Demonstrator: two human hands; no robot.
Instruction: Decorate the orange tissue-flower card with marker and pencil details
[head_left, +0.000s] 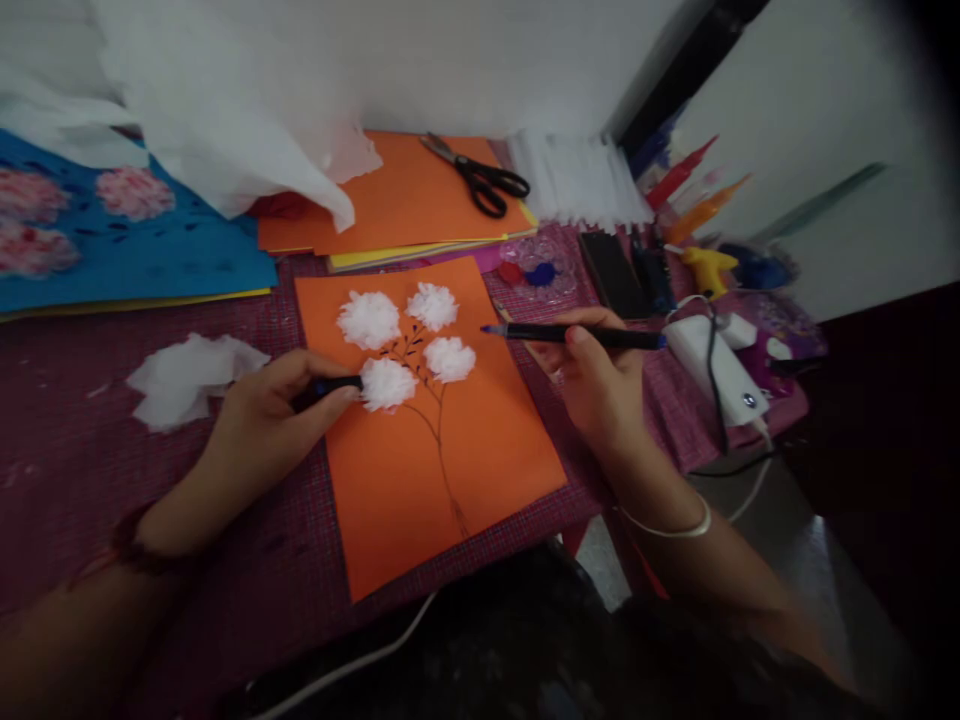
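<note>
An orange paper sheet (420, 470) lies on the purple cloth before me. It carries several white tissue flowers (386, 383) and a thin drawn stem with small dark leaves. My right hand (596, 385) is closed round a black marker pen (577, 335), held level with its blue tip pointing left over the sheet's right edge. My left hand (262, 420) rests at the sheet's left edge, fingers closed on a small dark pen cap (334, 385) beside the lowest flower.
Crumpled white tissue (184, 375) lies left of my left hand. Behind are a blue sheet with pink flowers (127, 245), stacked orange paper with black scissors (480, 180), a paint palette (536, 268), a yellow glue gun (709, 268) and a white charger with cable (720, 370).
</note>
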